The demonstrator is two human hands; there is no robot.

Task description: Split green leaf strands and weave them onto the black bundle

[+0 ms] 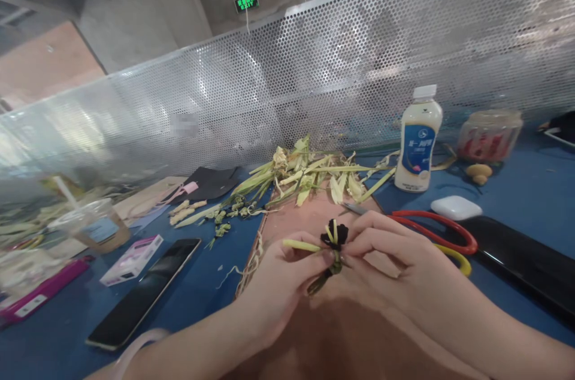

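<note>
My left hand (283, 278) and my right hand (390, 254) meet over a brown board (314, 332). Both pinch a small woven leaf piece (333, 242) with a dark knot at its top and green strips sticking out. A pale green strip (300, 245) runs left from the knot across my left fingers. The piece's tail hangs down between my thumbs. Behind them lies a heap of green and yellow leaf strips (300, 179).
Red-handled scissors (431, 227) and a white earbud case (456, 207) lie right of my hands, beside a dark phone (525, 266). A white drink bottle (419, 140) and a jar (489, 135) stand behind. Left: a phone (146, 290), a small box (132, 259), a plastic cup (92, 227). A perforated metal screen (314, 68) backs the blue table.
</note>
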